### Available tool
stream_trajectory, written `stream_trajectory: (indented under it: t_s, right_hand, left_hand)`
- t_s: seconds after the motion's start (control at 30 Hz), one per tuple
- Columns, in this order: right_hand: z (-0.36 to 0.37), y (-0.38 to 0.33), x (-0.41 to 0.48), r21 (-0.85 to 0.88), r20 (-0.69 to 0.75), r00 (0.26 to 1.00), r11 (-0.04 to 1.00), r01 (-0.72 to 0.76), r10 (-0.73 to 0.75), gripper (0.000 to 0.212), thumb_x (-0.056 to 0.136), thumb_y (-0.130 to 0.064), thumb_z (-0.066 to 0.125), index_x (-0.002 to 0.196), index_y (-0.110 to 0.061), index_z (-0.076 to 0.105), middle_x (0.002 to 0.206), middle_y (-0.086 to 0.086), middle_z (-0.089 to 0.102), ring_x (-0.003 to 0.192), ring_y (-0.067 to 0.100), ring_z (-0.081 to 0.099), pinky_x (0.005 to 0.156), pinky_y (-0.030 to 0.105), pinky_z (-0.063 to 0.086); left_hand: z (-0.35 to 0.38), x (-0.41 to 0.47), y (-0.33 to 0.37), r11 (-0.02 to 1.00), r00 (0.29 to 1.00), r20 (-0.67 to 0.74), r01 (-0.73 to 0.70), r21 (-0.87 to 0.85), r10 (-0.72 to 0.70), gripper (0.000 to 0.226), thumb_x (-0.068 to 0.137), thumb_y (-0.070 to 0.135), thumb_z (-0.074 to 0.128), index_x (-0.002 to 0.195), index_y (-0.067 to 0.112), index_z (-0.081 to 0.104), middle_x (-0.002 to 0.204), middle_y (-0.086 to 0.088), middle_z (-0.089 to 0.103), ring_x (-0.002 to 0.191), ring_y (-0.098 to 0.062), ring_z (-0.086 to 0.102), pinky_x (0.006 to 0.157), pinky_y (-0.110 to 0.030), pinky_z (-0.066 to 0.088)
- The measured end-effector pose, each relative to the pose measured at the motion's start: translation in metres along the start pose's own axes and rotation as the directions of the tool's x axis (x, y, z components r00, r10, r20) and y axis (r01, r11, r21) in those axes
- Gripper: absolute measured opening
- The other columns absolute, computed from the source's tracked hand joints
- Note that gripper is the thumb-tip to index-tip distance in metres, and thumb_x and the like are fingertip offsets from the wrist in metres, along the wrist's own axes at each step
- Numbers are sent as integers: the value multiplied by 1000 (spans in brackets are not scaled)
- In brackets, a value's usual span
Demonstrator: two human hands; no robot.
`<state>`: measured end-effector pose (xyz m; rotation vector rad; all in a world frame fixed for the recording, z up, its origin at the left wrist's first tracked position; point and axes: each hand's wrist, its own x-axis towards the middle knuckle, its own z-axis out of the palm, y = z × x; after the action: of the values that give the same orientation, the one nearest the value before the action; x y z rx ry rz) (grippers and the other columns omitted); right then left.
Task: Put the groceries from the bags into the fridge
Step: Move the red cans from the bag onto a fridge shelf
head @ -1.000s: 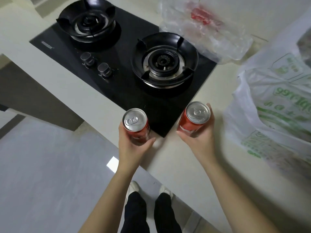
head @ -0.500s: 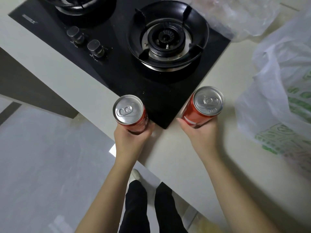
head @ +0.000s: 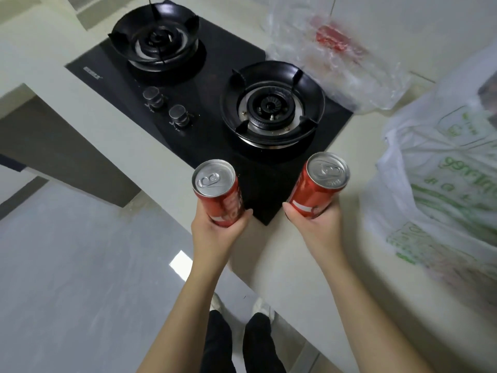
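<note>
Both hands are occupied: a red can (head: 219, 193) is gripped by the left hand (head: 215, 232) and a second red can (head: 318, 188) by the right hand (head: 316, 227), above the pale countertop (head: 282, 265) edge. A black two-burner hob (head: 215, 103) is set behind them. Two plastic bags (head: 435, 168) are seen at right, grey floor tiles (head: 80, 265) at left.

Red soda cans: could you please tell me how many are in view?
2. One can is in the grip of the left hand, the other can in the right hand, both by the hob. The bags may hide more.
</note>
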<state>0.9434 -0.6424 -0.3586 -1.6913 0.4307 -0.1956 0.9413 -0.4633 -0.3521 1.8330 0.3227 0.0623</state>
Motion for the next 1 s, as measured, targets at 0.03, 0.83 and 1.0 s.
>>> stream_trajectory:
  t_s: [0.03,0.83,1.0]
  right_hand:
    - [0,-12,-2,10,-4,1000,1000,21,-21,58,62,-15,85,113,-11,59,97,-2,70,87,8,67,80,23,53]
    - [187,-205,-157,410,517,770,898,159,-372,46,73,-56,71,115,-57,51,117,-14,65,107,17,67,95,42,53]
    - [255,-230,-223,463,685,625,886,23,-375,44,80,-51,63,121,-46,48,107,-17,69,100,16,70,82,37,58]
  left_hand:
    - [-3,-1,11,999,1000,-13,-7,-45,7,59,68,20,85,118,13,56,100,0,70,89,-11,67,73,-19,54]
    - [-290,-79,100,911,821,-564,-300,-283,95,61,69,52,73,123,41,46,114,4,63,104,-26,66,85,-48,58]
    - [-372,-125,97,899,661,-747,-364,-243,66,64,69,55,70,125,33,47,113,-6,65,98,-30,68,68,-44,61]
